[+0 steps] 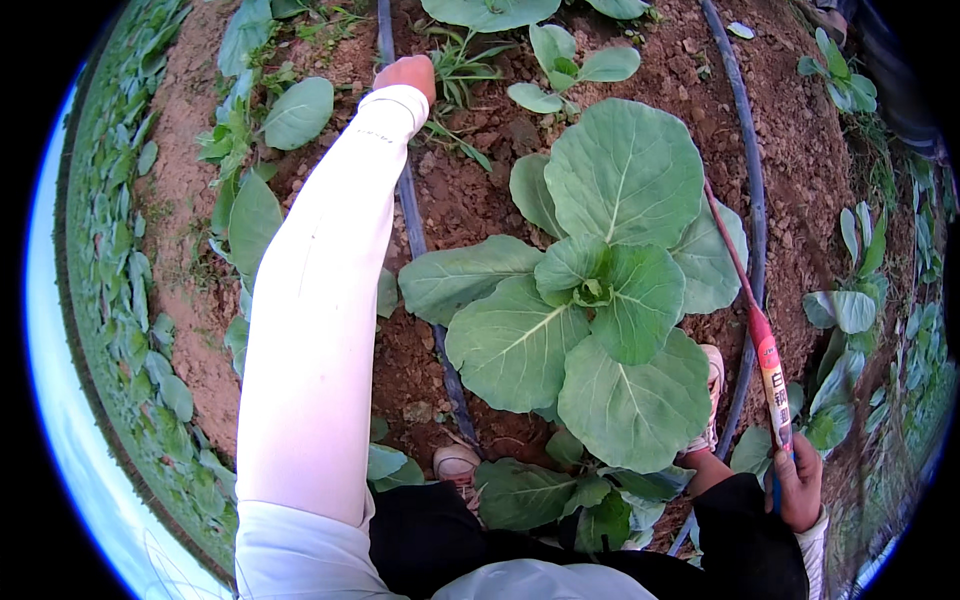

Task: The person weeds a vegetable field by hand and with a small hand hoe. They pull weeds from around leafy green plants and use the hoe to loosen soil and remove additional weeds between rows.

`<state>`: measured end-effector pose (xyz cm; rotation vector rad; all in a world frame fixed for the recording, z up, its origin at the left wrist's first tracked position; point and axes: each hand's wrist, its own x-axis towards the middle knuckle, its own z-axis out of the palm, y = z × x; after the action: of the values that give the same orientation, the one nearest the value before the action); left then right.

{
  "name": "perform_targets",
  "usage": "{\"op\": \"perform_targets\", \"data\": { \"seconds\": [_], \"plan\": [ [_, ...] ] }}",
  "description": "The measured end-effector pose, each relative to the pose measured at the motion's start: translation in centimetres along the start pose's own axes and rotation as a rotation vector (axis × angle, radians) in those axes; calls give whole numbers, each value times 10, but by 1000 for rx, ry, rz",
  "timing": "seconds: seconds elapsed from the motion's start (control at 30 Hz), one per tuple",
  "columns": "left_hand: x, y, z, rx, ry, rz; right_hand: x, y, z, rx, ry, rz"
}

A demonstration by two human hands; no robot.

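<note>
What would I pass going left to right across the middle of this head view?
Weedy strip of small leaves → white-sleeved left arm → left drip hose → big cabbage plant → red-handled tool in the right hand → small plants.

White sleeve (320, 300), 9 o'clock: smooth stretchy cloth, matt. Tool handle (772, 385) in right hand (800, 485), 4 o'clock: glossy red-orange sheath, looks plastic; thin reddish shaft above, material unclear. Cabbage plant (590, 300), centre: waxy matt leaves, pale ribs. Soil (470, 190): rough, crumbly, dry brown clods. Drip hoses (752, 180), 12 to 2 o'clock: dark smooth plastic, dull. Trousers (440, 530), 6 o'clock: black matt cloth.
</note>
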<state>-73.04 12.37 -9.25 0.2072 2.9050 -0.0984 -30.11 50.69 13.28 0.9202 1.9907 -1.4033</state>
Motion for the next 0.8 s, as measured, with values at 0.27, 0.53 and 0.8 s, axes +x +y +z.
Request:
{"op": "perform_targets", "data": {
  "seconds": [0.27,0.53,0.8],
  "plan": [
    [-36,38,0,-330,97,292,-3,4,-2,-7,35,-36],
    [-68,81,20,-377,-99,509,-3,1,-3,-31,-2,-66],
    [-76,41,-12,-1091,-3,276,-9,2,-3,-18,-7,-80]
  ]
}}
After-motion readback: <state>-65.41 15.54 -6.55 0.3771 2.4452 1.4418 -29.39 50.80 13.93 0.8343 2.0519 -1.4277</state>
